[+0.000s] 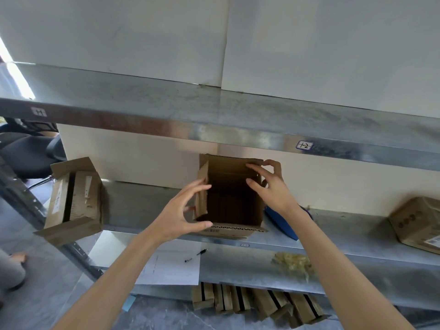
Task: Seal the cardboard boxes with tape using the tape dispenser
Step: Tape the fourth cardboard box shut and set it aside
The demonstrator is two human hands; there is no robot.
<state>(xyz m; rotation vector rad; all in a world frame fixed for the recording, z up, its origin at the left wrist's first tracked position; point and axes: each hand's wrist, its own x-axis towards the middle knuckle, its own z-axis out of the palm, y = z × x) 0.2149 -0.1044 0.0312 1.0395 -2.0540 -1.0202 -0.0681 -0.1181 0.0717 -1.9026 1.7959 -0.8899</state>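
you are early in the job: the open box [229,198] sits at the front edge of the middle shelf [333,225], its flaps up and no tape on it. your left hand [183,210] is spread at the near left corner by the left flap, your right hand [269,184] is spread with fingertips on the far flap; neither clamps anything. folding and taping remain. i cannot pick out a tape dispenser; something blue [282,222] lies just right of the box. another open box [73,198] overhangs on the left, a closed one [419,225] sits well apart on the right
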